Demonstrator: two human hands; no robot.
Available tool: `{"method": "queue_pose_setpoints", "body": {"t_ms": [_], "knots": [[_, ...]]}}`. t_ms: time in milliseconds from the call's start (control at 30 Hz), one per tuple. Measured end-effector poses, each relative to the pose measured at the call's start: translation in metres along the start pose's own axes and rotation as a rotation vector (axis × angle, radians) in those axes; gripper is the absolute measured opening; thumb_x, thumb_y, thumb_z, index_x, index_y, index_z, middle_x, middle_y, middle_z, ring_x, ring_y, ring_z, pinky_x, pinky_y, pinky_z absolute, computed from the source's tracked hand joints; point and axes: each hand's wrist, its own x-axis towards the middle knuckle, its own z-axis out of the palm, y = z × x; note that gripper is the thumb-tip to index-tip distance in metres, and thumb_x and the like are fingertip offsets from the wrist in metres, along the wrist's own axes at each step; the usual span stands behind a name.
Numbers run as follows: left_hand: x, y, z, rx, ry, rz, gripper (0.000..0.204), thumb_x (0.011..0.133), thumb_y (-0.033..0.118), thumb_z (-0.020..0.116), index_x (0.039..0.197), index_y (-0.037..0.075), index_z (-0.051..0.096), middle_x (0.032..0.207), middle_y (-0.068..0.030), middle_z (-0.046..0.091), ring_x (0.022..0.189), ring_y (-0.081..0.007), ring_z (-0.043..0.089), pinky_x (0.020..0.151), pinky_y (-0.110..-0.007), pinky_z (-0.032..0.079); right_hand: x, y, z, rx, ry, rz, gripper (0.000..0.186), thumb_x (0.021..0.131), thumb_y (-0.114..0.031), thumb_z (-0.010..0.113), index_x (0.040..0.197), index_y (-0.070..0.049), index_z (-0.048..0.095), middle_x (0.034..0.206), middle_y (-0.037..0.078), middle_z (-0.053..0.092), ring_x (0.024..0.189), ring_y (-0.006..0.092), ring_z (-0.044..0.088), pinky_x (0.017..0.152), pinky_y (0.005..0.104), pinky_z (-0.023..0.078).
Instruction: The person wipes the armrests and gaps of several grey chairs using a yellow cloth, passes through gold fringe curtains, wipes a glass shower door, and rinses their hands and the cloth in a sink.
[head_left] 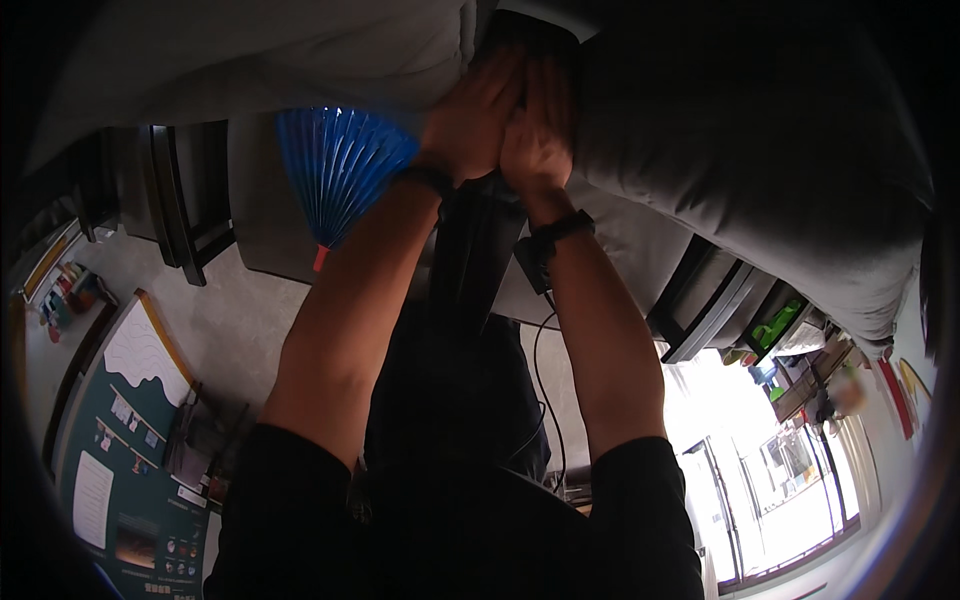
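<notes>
Both my arms stretch forward, hands side by side and touching or nearly so. My left hand (474, 122) lies with its fingers extended away from me. Beside it, my right hand (540, 138) has its fingers stretched out too. They rest on, or just over, a dark surface (522, 28) between two grey cushions; shadow hides what it is. No held object shows in either hand. A blue pleated fan (345, 165) with a red handle end (321, 258) lies spread left of my left wrist.
A large grey cushion (300, 50) is at the far left, another (750, 170) at the right. Dark wooden armrests (180, 205) flank the seat. A black cable (540, 370) runs down from a small box at my right wrist. A bright window (760, 470) is lower right.
</notes>
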Motion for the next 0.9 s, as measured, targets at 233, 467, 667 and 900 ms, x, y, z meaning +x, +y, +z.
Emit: {"method": "queue_pose_setpoints", "body": {"t_ms": [233, 467, 667, 900], "knots": [[-0.005, -0.003, 0.003, 0.051, 0.100, 0.043, 0.058, 0.086, 0.022, 0.052, 0.140, 0.003, 0.038, 0.149, -0.0182, 0.030, 0.139, -0.0329, 0.030, 0.111, -0.044, 0.031, -0.011, 0.002, 0.007, -0.036, -0.010, -0.003, 0.051, 0.092, -0.024, 0.036, 0.136, 0.003, 0.042, 0.144, 0.021, 0.039, 0.134, 0.0376, 0.035, 0.113, 0.0441, 0.028], [-0.022, 0.017, -0.008, 0.149, 0.136, 0.021, 0.059, 0.088, 0.026, 0.047, 0.138, -0.002, 0.037, 0.146, -0.0228, 0.033, 0.136, -0.0367, 0.029, 0.113, -0.043, 0.023, -0.022, -0.010, -0.002, -0.049, 0.009, -0.026, 0.053, 0.092, -0.028, 0.036, 0.135, 0.002, 0.043, 0.145, 0.022, 0.038, 0.135, 0.0392, 0.031, 0.113, 0.0457, 0.023], [-0.092, 0.045, -0.001, 0.151, 0.155, 0.038, 0.054, 0.090, 0.024, 0.049, 0.138, 0.001, 0.039, 0.145, -0.0201, 0.035, 0.136, -0.0354, 0.032, 0.111, -0.045, 0.028, -0.097, -0.036, -0.008, -0.075, 0.049, 0.060, 0.053, 0.091, -0.026, 0.038, 0.139, -0.003, 0.041, 0.148, 0.016, 0.034, 0.139, 0.0345, 0.029, 0.115, 0.0458, 0.023], [-0.176, 0.068, 0.012, 0.101, 0.103, -0.027, 0.056, 0.091, 0.026, 0.051, 0.141, 0.004, 0.038, 0.150, -0.0176, 0.029, 0.139, -0.0352, 0.026, 0.112, -0.049, 0.025, -0.179, -0.062, -0.009, -0.138, -0.020, 0.096, 0.055, 0.091, -0.026, 0.037, 0.141, -0.003, 0.039, 0.150, 0.016, 0.032, 0.140, 0.0337, 0.027, 0.115, 0.0459, 0.022]]}}
